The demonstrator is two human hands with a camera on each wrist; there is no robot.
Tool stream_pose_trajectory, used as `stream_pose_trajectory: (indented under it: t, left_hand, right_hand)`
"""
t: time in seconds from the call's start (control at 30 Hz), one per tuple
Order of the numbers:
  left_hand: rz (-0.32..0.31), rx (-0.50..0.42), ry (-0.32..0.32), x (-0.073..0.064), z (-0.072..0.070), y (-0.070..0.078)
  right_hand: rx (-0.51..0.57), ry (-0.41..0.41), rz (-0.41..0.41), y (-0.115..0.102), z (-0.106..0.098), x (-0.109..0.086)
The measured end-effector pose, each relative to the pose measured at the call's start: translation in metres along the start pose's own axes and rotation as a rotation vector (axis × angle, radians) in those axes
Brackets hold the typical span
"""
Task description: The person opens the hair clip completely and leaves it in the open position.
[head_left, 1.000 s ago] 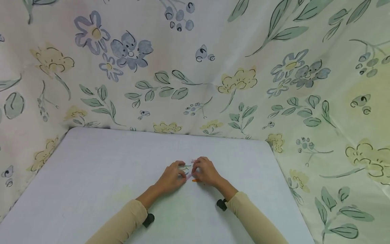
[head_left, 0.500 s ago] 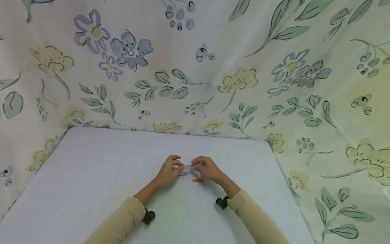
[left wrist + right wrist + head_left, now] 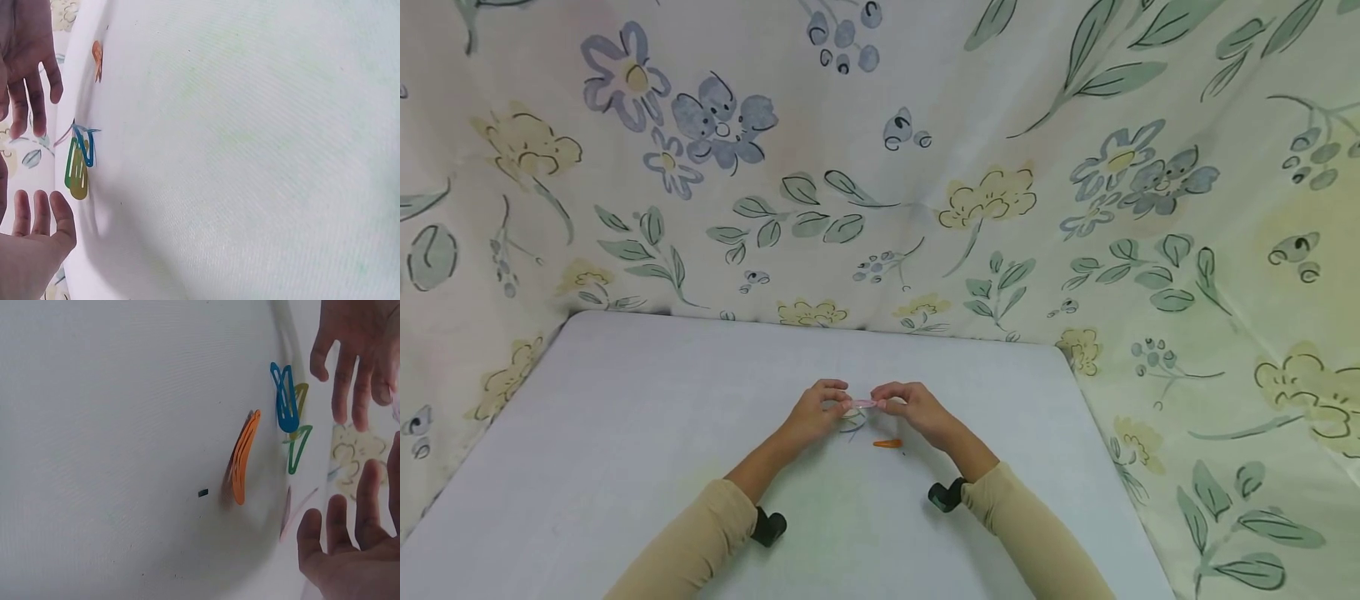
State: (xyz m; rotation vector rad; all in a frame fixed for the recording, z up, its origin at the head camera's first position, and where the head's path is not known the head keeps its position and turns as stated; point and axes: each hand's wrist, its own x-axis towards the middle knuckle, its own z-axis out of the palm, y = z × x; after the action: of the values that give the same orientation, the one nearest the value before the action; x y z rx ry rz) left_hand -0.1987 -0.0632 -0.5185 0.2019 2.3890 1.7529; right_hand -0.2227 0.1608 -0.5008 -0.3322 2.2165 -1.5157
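Note:
A pink snap hair clip [image 3: 863,403] is pinched at one end by my left hand [image 3: 815,421] and at the other by my right hand [image 3: 923,414], raised a little over the tabletop. Below it a blue hair clip [image 3: 286,400], a yellow hair clip [image 3: 78,178] and a green hair clip [image 3: 299,450] overlap in a small pile. Closer to me and to the right lies an orange hair clip [image 3: 887,443]. Another pinkish clip [image 3: 289,515] lies near the pile in the right wrist view. The wrist views mostly miss the held clip; other fingers are extended.
A white padded tabletop [image 3: 662,417] spreads around the hands. Floral fabric [image 3: 850,167] hangs behind and along its sides. A tiny dark piece [image 3: 203,493] lies beside the orange clip. Black wrist cameras [image 3: 769,527] sit under both sleeves.
Both hands have come up from the pile, and the pink hair clip is now stretched level between them. The orange clip, partly covered by my right hand earlier, shows fully.

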Motion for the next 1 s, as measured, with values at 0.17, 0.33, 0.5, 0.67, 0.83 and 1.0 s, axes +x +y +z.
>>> stream_pose_trajectory:
  t: [0.17, 0.33, 0.5, 0.67, 0.83, 1.0]
  left_hand:
    - [-0.032, -0.038, -0.016, 0.0010, -0.0019, 0.0014]
    - [-0.066, -0.089, -0.029, 0.0001, -0.0033, 0.0046]
    - [-0.080, -0.131, -0.049, 0.0006, -0.0045, 0.0048]
    - [-0.107, -0.158, -0.059, 0.0005, -0.0062, 0.0066]
    - [-0.109, -0.185, -0.066, 0.0003, -0.0068, 0.0064]
    - [-0.117, -0.193, -0.067, -0.0002, -0.0061, 0.0054]
  right_hand:
    - [0.091, -0.028, 0.017, -0.0009, -0.0025, 0.0003]
    - [0.139, -0.066, 0.014, -0.0011, -0.0044, 0.0007]
    - [0.162, -0.087, 0.016, -0.0022, -0.0057, 0.0007]
    - [0.173, -0.082, 0.007, -0.0029, -0.0052, 0.0017]
    - [0.177, -0.075, 0.003, -0.0033, -0.0047, 0.0018]
    - [0.161, -0.069, -0.006, -0.0028, -0.0035, 0.0013]
